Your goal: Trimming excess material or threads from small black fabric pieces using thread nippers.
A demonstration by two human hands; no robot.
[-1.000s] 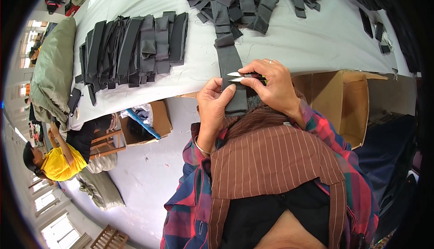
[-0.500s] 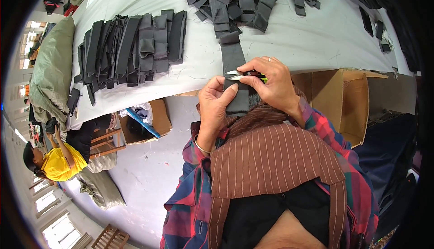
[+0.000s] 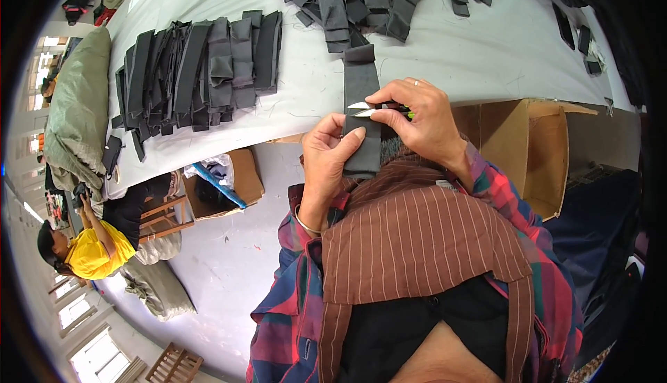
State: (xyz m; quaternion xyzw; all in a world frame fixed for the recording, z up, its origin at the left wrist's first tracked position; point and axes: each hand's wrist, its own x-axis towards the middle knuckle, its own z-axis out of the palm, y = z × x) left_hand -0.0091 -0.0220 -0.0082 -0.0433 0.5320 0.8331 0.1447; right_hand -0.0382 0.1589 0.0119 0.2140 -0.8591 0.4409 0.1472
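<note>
A dark grey fabric strip [image 3: 360, 83] runs from the white table toward my body, its far end lying near the loose pile. My left hand [image 3: 328, 148] pinches the strip's left side, with the thumb on top. My right hand [image 3: 425, 115] grips small thread snips [image 3: 363, 109]; their two pale blades lie slightly apart over the strip, pointing left, just above my left thumb. Part of the snips' handle is hidden in my right palm. To the left, similar dark strips [image 3: 186, 70] lie side by side in a stack.
Beyond my hands lies a jumbled pile of dark strips [image 3: 375, 1] on the white-covered table [image 3: 445, 63]. Cardboard boxes [image 3: 545, 153] stand below its edge at right, another box [image 3: 243, 174] at left. A person in yellow [image 3: 104, 251] sits at far left beside sacks [image 3: 156, 289].
The snips' blades have drawn slightly closer together, and my right hand has shifted a little. My left hand keeps its hold on the strip.
</note>
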